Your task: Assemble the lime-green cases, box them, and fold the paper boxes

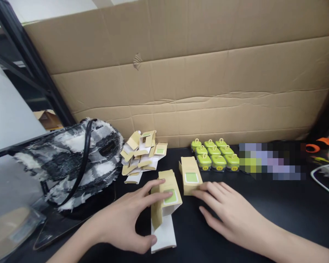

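My left hand (131, 213) is on a small tan cardboard box (168, 182) with a green label, which lies with its near end unfolded. Two of its fingers rest on the top face, and the thumb is at the edge of the white inner flap (166, 235). To the right lies a second tan box (191, 170) of the same kind, its near end closed. Fingertips of my right hand (222, 208) touch that box's near right corner, with the thumb spread apart below.
Flattened tan and white boxes (144, 155) are piled at the back. Several green-lidded small containers (214, 155) with loops stand in rows at back right. A fringed black-and-white bag (79, 157) sits left. Behind is a cardboard sheet (186, 80); a white cable (322, 179) lies right.
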Demonstrator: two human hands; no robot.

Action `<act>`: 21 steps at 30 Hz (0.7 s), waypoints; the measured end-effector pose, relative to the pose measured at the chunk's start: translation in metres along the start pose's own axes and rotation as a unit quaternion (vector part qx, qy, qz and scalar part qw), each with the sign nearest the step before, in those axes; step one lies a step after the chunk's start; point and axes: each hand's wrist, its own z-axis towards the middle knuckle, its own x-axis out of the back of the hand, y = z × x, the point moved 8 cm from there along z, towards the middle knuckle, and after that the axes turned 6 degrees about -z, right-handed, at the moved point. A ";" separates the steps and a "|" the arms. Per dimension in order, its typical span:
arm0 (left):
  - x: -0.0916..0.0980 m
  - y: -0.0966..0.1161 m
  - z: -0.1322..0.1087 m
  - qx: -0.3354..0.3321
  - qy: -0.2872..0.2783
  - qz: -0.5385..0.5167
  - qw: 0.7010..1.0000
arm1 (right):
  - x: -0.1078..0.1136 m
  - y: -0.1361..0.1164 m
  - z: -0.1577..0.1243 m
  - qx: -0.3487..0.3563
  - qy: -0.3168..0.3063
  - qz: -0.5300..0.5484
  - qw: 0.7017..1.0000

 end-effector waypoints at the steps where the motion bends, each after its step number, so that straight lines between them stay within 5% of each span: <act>1: -0.001 -0.003 -0.001 -0.005 -0.007 -0.012 1.000 | -0.004 0.005 0.002 -0.016 -0.003 0.006 1.000; 10: -0.011 -0.004 0.003 -0.051 -0.044 -0.098 0.993 | -0.028 0.025 -0.005 -0.074 -0.025 0.050 0.996; 17: -0.041 0.024 0.021 -0.108 -0.048 -0.081 0.990 | -0.002 0.001 -0.021 -0.037 -0.016 0.056 0.998; 21: -0.046 0.043 0.031 -0.175 -0.020 -0.068 0.982 | 0.017 0.001 -0.033 -0.029 0.044 0.075 0.996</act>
